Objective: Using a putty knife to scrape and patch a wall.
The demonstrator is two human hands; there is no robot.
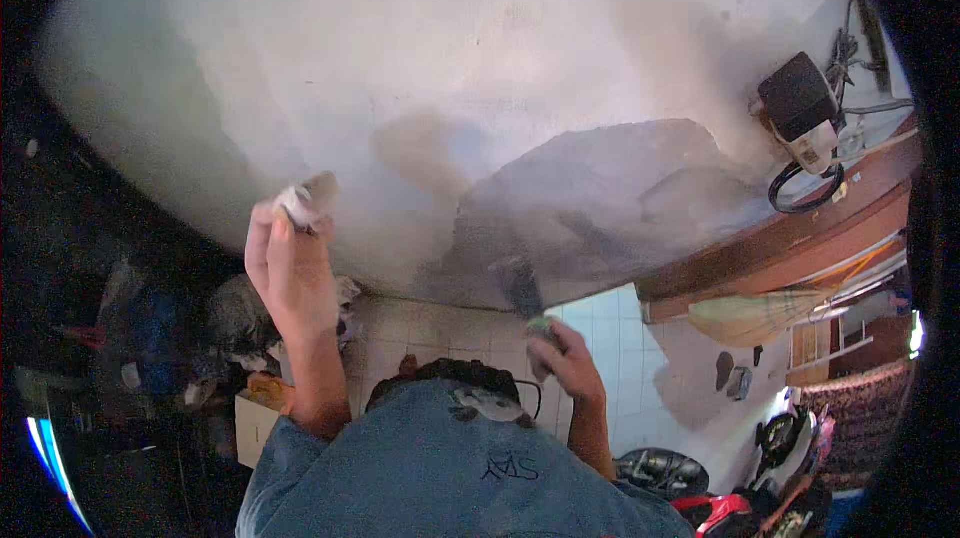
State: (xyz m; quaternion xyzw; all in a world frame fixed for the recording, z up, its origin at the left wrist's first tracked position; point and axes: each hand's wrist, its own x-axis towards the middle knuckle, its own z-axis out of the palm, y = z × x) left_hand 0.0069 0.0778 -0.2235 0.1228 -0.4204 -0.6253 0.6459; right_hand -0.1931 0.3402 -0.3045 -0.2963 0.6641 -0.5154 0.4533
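Observation:
A broad whitish surface (pixel 400 48) fills the upper part of the head view, with grey and brownish shadows across it. My left hand (pixel 290 258) is raised against its lower left part, fingers pinched round a small white lump (pixel 296 206), whose exact kind I cannot make out. Lower down and to the right, my right hand (pixel 568 358) grips the greenish handle of a tool with a flat dark blade (pixel 520 286), which looks like a scraper. The blade points up toward the surface's lower edge; whether it touches is unclear.
On the right, a black box-shaped adapter (pixel 798 96) with a white plug and looped cables sits beside a brown wooden edge (pixel 800 228). Pale floor tiles (pixel 610 338) show below. A motorbike (pixel 780 438) and slippers (pixel 738 378) are lower right; clutter lies in the dark left.

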